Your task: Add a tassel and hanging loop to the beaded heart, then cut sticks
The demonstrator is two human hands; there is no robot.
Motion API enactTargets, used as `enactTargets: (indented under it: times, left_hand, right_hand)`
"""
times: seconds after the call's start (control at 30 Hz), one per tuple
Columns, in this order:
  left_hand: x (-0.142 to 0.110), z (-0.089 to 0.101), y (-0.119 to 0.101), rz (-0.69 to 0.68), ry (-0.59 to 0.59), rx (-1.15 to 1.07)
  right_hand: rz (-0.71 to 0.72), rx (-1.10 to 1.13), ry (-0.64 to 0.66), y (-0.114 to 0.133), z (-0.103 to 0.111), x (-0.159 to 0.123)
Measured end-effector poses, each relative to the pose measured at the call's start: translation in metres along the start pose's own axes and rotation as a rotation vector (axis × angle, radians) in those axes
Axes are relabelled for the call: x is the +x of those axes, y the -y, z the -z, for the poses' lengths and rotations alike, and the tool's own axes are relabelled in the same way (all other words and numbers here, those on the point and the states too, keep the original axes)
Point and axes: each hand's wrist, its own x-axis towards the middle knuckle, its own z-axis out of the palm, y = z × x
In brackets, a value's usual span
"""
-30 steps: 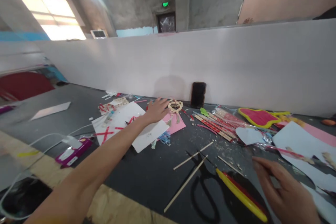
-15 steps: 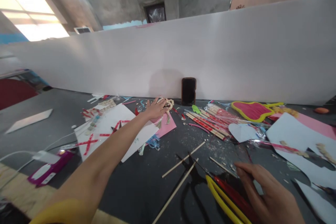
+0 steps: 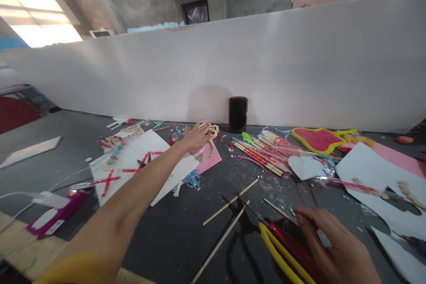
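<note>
Sitting at near left, power strip: purple and white plastic power strip (image 3: 58,213) with a white plug, presumably by the edge of the dark grey desk (image 3: 179,248) for easy reach.
White sheets: large white paper (image 3: 159,145) crossed with red strips, lying partly under the left forearm.
Left hand: palm down, fingers spread, the left hand (image 3: 198,136) lies over the loop at the far side, perhaps to steady it; a firm grip cannot be told.
Loop: cream, knobbly, bead-like loop (image 3: 214,131), half hidden by that hand; its edge looks bumpy and curved, and pink paper (image 3: 212,159) lies just nearer.
Phone: black rectangular phone with a brown edge (image 3: 238,114), upright against the white partition (image 3: 293,62), likely leaned there for support.
Pliers: tool with yellow and red handles (image 3: 268,237), near side, seemingly within easy reach of the right hand.
Right hand: thumb and forefinger drawn close, the right hand (image 3: 336,246) is beside the handles; I cannot tell whether it pinches anything.
</note>
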Motion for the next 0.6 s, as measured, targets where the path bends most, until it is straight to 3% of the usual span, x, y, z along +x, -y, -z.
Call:
enactTargets:
  times: [0.2,0.6]
  left_hand:
    - [-0.005,0.012,0.014,0.050,-0.005,0.005]
    - [0.004,-0.001,0.002,-0.006,0.017,-0.010]
  right_hand:
    - [-0.025,0.019,0.019,0.001,-0.001,0.001]
    - [-0.036,0.036,0.024,-0.001,-0.001,0.001]
